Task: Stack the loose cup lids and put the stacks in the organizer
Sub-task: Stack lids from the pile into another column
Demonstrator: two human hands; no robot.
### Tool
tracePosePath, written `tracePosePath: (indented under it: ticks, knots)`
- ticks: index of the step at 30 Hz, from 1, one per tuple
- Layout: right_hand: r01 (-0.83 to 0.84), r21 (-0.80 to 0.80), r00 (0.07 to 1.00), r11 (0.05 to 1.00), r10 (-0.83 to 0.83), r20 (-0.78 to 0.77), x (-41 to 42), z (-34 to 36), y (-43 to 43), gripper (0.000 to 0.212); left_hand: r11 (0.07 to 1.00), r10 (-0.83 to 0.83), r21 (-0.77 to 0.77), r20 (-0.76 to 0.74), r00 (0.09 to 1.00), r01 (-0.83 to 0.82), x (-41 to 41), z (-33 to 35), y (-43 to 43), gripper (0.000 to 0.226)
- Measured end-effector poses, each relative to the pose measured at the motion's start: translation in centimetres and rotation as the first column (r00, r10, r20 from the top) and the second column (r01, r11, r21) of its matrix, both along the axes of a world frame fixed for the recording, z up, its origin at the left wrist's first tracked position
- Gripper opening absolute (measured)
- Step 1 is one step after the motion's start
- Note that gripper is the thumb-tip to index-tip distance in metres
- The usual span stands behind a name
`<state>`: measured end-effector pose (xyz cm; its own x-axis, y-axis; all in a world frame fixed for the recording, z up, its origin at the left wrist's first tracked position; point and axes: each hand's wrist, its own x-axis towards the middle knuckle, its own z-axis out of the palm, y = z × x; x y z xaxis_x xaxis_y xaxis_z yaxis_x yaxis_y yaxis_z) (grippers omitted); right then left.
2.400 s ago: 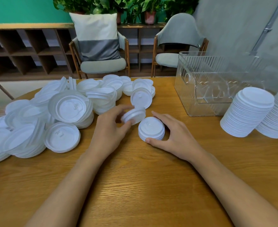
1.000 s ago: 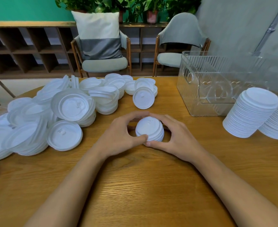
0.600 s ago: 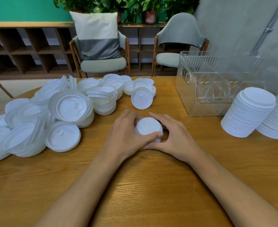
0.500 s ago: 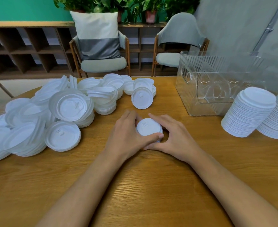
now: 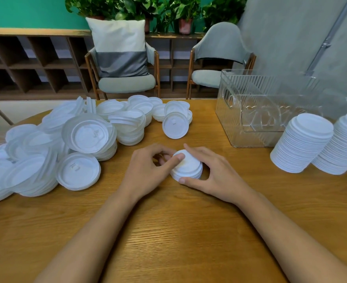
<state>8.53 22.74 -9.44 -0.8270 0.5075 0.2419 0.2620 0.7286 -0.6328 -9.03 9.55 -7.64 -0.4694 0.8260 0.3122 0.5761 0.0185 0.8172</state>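
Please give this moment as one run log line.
phase: stacking | left hand: pinches small lid stack | right hand: grips it | organizer: no lids seen inside | tall stacks: on table beside organizer

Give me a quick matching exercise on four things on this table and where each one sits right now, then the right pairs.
Things:
1. small lid stack
2. clear organizer
3. two tall lid stacks
4. loose lid pile

Places:
A. far right of the table, in front of the organizer
B. spread over the left side
C. in the middle, between the left hand and the right hand
D. back right, no lids seen inside

Pairs: 1-C; 2-D; 3-A; 4-B
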Motion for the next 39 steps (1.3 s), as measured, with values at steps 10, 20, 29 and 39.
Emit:
tracePosePath:
  ticks: [10,20,29,39]
  knots:
    - [0.120,-0.018,0.992,0.993,-0.119,0.031,2.7,1.9,3.3,0.087,0.997,0.071,0.038,-0.449,0.891,-0.061,-2.9,-3.1,3.2,0.031]
    - [0.131,-0.032,0.991,0.991,-0.131,-0.007,2.5,0.0,4.6,0.080,0.976,0.201,0.079,-0.701,0.685,-0.205,-2.9,-2.2,9.9,0.041]
    - [0.115,-0.042,0.993,0.992,-0.115,0.001,2.5,0.2,4.4,0.080,0.992,0.108,0.021,-0.642,0.759,-0.123,-2.3,-1.5,9.0,0.034]
    - [0.115,-0.014,0.993,0.993,-0.115,-0.005,2.6,0.3,4.0,0.079,0.994,0.028,-0.075,-0.537,0.843,-0.081,-0.2,-1.6,3.0,0.020]
